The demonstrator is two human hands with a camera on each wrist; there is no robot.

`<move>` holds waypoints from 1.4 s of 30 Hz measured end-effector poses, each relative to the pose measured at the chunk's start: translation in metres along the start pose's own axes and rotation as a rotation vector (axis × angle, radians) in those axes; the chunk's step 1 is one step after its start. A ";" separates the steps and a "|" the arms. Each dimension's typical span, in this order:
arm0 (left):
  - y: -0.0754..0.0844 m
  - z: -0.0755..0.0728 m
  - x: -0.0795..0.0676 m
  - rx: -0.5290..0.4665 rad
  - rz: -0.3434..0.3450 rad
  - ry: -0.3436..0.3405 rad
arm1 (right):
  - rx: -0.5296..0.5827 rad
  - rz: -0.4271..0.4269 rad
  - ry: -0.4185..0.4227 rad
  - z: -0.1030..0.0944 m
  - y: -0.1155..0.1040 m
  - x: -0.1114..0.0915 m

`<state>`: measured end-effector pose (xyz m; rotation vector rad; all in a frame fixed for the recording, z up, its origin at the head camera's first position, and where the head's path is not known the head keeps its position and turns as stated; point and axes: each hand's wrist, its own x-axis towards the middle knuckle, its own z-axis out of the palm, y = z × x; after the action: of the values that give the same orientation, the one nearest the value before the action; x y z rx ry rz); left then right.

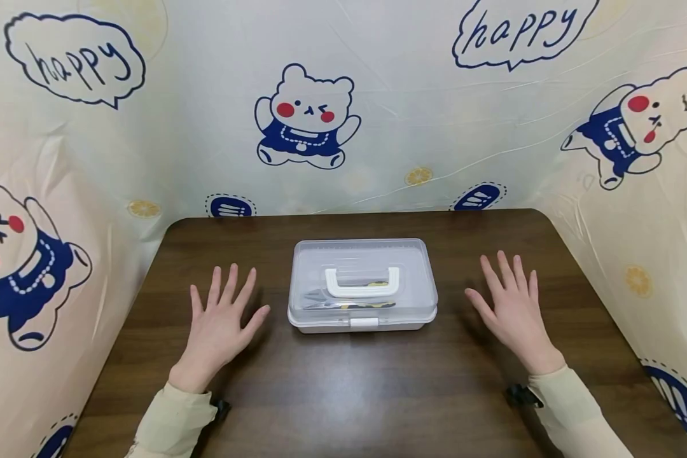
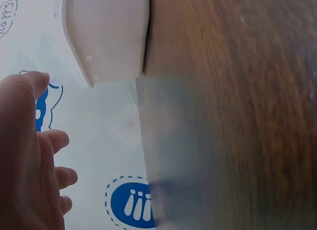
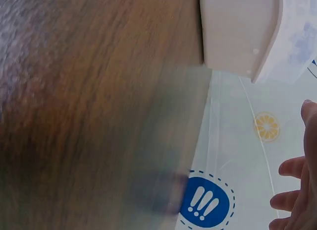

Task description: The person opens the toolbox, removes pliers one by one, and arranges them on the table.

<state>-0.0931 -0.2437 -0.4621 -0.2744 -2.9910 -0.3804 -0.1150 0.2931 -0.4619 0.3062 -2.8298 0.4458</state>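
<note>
- Your left hand, between eight and nine o'clock from the box, has its fingers spread and holds nothing.
- Your right hand, a little past three o'clock, is spread and free as well. Whether either palm touches the table you cannot tell from here.
- The box sits between your hands, toward twelve o'clock on the table and well apart from both. Its lid is down on the base.
- Any work on it seems best begun from the latch, which faces you at the box's six o'clock side. Steady a side wall with one hand, at nine or three o'clock, and leave the other free for the latch.
- Pry at the latch with a fingertip rather than tugging the lid; without a bracing hand, the box would likely slide toward six o'clock.
- The handle lies across the middle of the lid. I would not lift by it without checking that the latch is properly caught, which is too small to judge here.
- A grey-tipped tool with a black-and-yellow grip shows through the lid, its point toward nine o'clock. Keep the box level, since the tool may shift if tilted, and mind that point if you reach inside.
</note>
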 end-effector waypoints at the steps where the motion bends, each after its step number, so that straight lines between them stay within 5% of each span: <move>1: 0.001 0.000 0.000 -0.012 -0.002 -0.003 | 0.005 -0.007 0.010 0.000 0.000 0.000; 5: 0.007 0.004 0.001 -0.183 -0.023 0.026 | 0.075 -0.061 0.109 0.001 -0.004 0.000; 12: 0.039 0.006 0.010 -0.688 -0.126 0.129 | 0.381 -0.140 0.354 0.005 -0.042 -0.005; 16: 0.056 0.008 0.019 -0.949 -0.200 0.092 | 0.499 -0.282 0.430 0.012 -0.064 -0.007; 21: 0.069 0.011 0.025 -0.949 -0.241 0.057 | 0.635 -0.501 0.473 0.026 -0.086 -0.011; 25: 0.073 0.013 0.025 -0.902 -0.256 0.062 | 0.684 -0.586 0.356 0.039 -0.102 -0.015; 29: 0.076 0.014 0.026 -0.929 -0.261 0.046 | 0.694 -0.529 0.175 0.049 -0.113 -0.020; 38: 0.078 0.012 0.026 -0.949 -0.295 0.029 | 0.748 -0.142 -0.168 0.067 -0.132 -0.027; 42: 0.076 0.013 0.025 -0.978 -0.312 0.027 | 1.004 0.086 -0.390 0.069 -0.140 -0.022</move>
<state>-0.1046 -0.1642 -0.4532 0.1358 -2.5522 -1.8220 -0.0748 0.1436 -0.4940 0.4823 -2.7041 1.9935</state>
